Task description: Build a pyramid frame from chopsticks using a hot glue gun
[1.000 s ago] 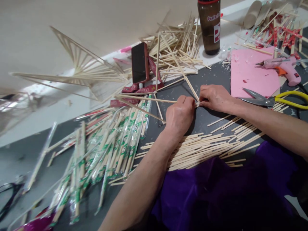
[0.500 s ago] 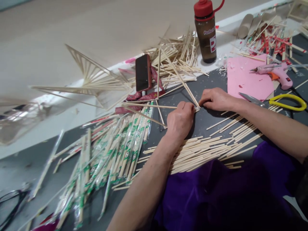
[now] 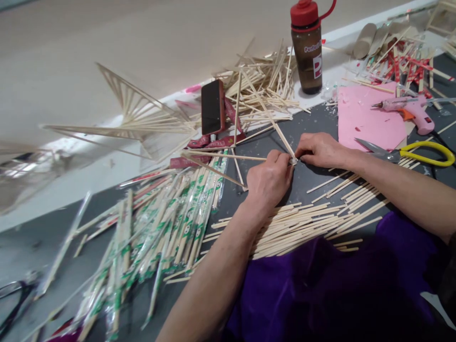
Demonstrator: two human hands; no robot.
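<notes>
A frame of thin wooden chopsticks (image 3: 284, 140), joined end to end into points, stands on the grey table in front of me. My left hand (image 3: 269, 178) is closed around its near corner, where several stick ends meet in a whitish blob. On the other side of that corner is my right hand (image 3: 317, 149), its thumb and fingers pinched together at the joint; whatever lies between the fingertips is hidden. Loose bare chopsticks (image 3: 302, 228) lie in a layer between my forearms, close to my purple clothing.
Wrapped chopsticks (image 3: 185, 223) spread out at left. Behind the frame are a phone (image 3: 211, 107), a heap of sticks (image 3: 267, 85) and a red-capped bottle (image 3: 307, 57). At right lie a pink glue gun (image 3: 415, 111), pink sheet (image 3: 370, 128) and yellow-handled scissors (image 3: 425, 151). A finished-looking stick star (image 3: 135, 128) leans at the wall.
My left hand has shifted slightly right, its fingers reaching further over the corner joint. The right hand stays at the joint, and the view has moved a little.
</notes>
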